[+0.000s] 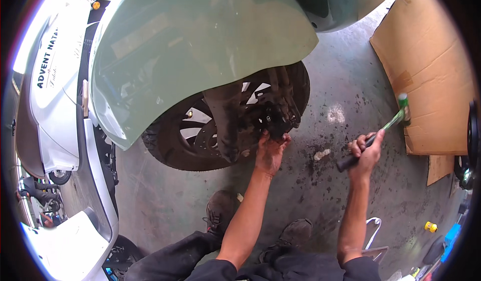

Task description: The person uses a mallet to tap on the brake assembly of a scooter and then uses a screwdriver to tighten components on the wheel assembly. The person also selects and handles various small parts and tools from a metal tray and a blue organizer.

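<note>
My left hand (pixel 271 150) has its fingers curled on a dark metal part (pixel 274 126), apparently a brake caliper, low on the front wheel's fork; exactly what they grip is partly hidden. My right hand (pixel 366 153) is closed on the black handle of a hammer (pixel 404 104) with a green shaft and head, held raised to the right of the wheel. The black tire (pixel 173 158) with its spoked rim sits under a large sage-green fender (pixel 210 40), which hides its top.
A white scooter (pixel 57 125) stands close on the left, with another person (pixel 42 196) far behind it. A large cardboard sheet (pixel 426 55) is at the right. A small yellow container (pixel 430 226) lies on the stained floor (pixel 330 191). My shoes are below.
</note>
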Tool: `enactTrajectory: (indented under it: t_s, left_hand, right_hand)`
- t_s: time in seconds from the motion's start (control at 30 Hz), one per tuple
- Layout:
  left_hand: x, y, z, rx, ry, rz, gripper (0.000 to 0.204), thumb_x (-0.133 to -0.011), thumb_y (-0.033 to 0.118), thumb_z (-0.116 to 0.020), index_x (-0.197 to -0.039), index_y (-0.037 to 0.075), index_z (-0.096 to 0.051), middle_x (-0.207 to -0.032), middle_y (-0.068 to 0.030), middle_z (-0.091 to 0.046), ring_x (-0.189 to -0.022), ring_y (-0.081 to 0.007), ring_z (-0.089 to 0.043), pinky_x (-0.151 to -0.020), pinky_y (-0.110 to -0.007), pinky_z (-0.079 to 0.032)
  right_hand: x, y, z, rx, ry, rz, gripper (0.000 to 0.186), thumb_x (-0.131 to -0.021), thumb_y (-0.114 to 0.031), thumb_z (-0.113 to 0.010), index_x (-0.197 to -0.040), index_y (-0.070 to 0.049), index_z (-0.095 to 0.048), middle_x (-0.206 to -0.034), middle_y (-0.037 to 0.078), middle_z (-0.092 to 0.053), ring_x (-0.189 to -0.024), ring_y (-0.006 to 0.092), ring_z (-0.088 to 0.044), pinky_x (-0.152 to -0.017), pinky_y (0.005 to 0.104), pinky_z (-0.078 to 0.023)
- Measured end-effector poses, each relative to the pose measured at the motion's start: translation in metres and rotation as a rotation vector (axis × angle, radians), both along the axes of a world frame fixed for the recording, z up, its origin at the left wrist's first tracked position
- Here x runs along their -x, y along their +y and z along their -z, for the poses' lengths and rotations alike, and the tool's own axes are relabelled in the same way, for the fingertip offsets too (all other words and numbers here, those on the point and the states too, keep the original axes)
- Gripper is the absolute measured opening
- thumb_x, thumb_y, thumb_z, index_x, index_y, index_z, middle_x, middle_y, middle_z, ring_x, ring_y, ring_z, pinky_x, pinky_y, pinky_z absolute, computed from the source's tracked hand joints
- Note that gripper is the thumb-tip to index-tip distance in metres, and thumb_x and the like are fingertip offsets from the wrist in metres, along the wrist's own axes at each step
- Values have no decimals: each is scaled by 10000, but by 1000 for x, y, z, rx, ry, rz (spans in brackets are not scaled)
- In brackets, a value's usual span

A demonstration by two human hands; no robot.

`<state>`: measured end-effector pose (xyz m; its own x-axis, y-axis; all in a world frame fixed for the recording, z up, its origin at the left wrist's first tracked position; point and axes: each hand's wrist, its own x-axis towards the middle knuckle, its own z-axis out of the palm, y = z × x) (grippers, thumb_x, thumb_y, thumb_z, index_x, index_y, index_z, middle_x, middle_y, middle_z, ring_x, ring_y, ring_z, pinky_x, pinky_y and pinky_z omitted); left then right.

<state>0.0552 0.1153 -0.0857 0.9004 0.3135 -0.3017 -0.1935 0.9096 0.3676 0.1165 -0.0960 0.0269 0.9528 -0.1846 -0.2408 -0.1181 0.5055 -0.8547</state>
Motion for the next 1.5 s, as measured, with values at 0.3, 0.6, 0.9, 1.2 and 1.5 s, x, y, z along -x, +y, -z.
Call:
enactTrajectory:
  t_s: [0.3, 0.6, 0.9, 1.2, 1.5]
  left_hand:
    - [45, 29, -9, -213, -18, 266, 499, -828, 395, -628, -1233, 111, -564, -1202, -96, -604, -1112, -237, -540, -989, -411, -364]
    - [62, 23, -50, 216, -173, -29, 153, -755, 241, -654, -881, 154, -662, -1317, -53, -553, -1127, -218, -522, -1032, -490, -303]
    - [77, 59, -51, 121, -147, 71, 395, -749, 291, -661, -1110, 130, -643, -1203, -95, -589, -1167, -225, -483, -993, -463, -339]
    - [80, 78, -53, 259, 36, 75, 931, -703, 597, -716, -1350, 19, -378, -1206, -158, -520, -1064, -239, -468, -746, -340, -411]
    - [91, 103, -52, 354, -75, 269, 689, -851, 438, -606, -1400, 98, -367, -1337, -157, -443, -1212, -252, -424, -563, -259, -422]
  right_hand:
    - [54, 15, 11, 626, 14, -371, 207, -981, -239, -517, -940, -36, -513, -628, -22, -477, -505, 91, -508, -468, 244, -414]
    - [106, 10, 17, 708, -112, -485, 295, -912, -125, -578, -1163, 23, -532, -787, 66, -572, -619, 133, -557, -597, 287, -475]
    - [99, -3, 43, 1243, -133, -1041, 332, -808, -191, -677, -1086, -47, -568, -924, 146, -660, -792, 365, -637, -713, 452, -488]
    - [53, 31, 45, 1344, -617, -1272, 441, -852, -247, -603, -1290, -225, -552, -840, 80, -637, -637, 279, -642, -505, 404, -493]
    - [21, 35, 42, 1335, -566, -1274, 587, -752, -162, -635, -1320, -265, -526, -844, 62, -624, -643, 267, -656, -542, 403, -536]
